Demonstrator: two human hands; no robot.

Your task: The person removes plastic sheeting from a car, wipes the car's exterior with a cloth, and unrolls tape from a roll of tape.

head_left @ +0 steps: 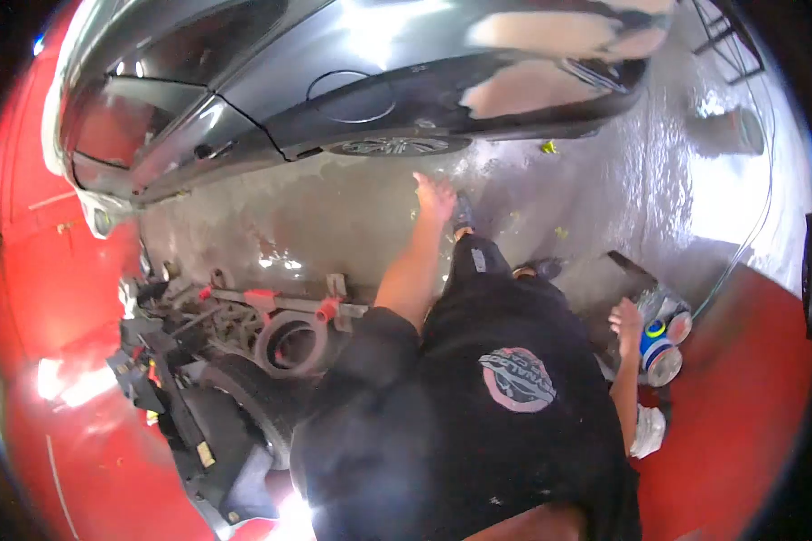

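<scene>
My left hand [436, 196] reaches forward over the wet floor, fingers spread, with nothing in it. Beyond it stands a dark car [244, 153] with beige filler-like patches [514, 87] on its front end. My left hand is nearest the car's wheel [401, 145] and appears apart from it. My right hand [627, 323] hangs low at my right side, fingers loosely bent and partly apart, holding nothing that I can see. Close beside it is a blue and white container [656, 345]; whether they touch is unclear.
Tyres [290, 344], a red-ended metal frame [262, 298] and black car parts [198, 433] are piled at my left. A white bundle [648, 431] lies at right. A bucket-like container [726, 132], a metal stand [731, 41] and a thin hose [767, 194] are farther right.
</scene>
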